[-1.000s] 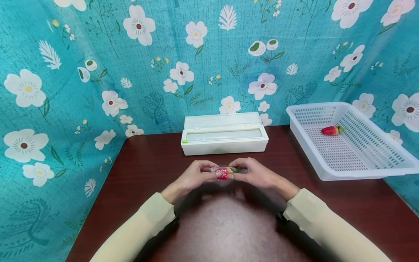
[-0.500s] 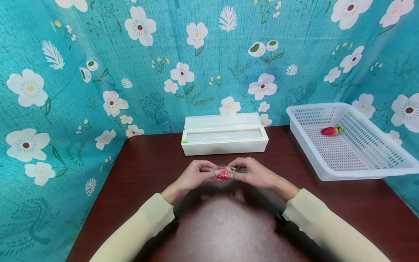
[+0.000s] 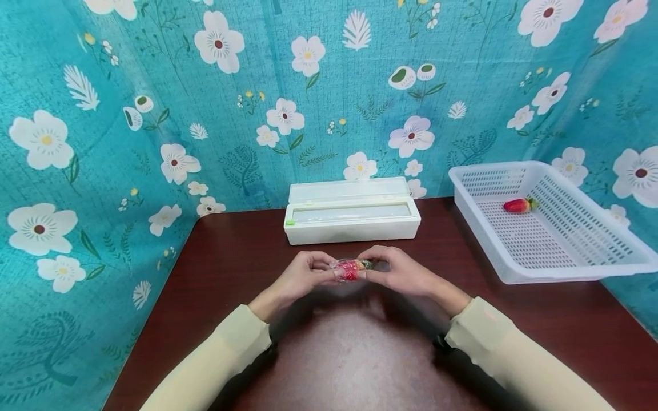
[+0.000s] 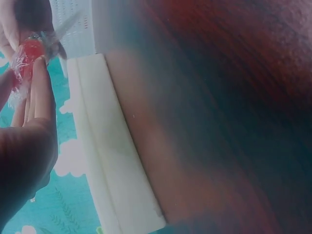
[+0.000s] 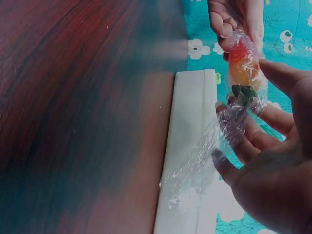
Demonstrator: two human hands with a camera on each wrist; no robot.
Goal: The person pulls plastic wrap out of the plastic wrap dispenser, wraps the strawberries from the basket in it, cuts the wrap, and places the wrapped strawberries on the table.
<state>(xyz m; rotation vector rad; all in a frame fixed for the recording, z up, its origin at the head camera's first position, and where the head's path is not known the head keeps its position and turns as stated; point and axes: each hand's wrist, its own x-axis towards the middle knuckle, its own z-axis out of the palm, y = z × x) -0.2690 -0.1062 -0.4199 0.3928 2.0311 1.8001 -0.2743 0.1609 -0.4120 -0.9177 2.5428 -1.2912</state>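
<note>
A strawberry wrapped in clear film (image 3: pixel 351 268) is held between both hands above the dark red table (image 3: pixel 360 354). My left hand (image 3: pixel 308 274) pinches its red tip (image 4: pixel 28 53). My right hand (image 3: pixel 398 271) pinches the green leaf end (image 5: pixel 243 92), and a loose tail of film (image 5: pixel 204 161) hangs from it over the fingers. In the right wrist view the berry (image 5: pixel 242 63) shows red fading to orange under the film.
A white cling-film dispenser box (image 3: pixel 352 217) lies just behind the hands, against the floral teal backdrop (image 3: pixel 154 114). At the right a white perforated basket (image 3: pixel 576 251) holds one bare strawberry (image 3: pixel 519 204).
The wrapped strawberry has turned slightly between the fingers; both hands stay in about the same place, a touch farther from me.
</note>
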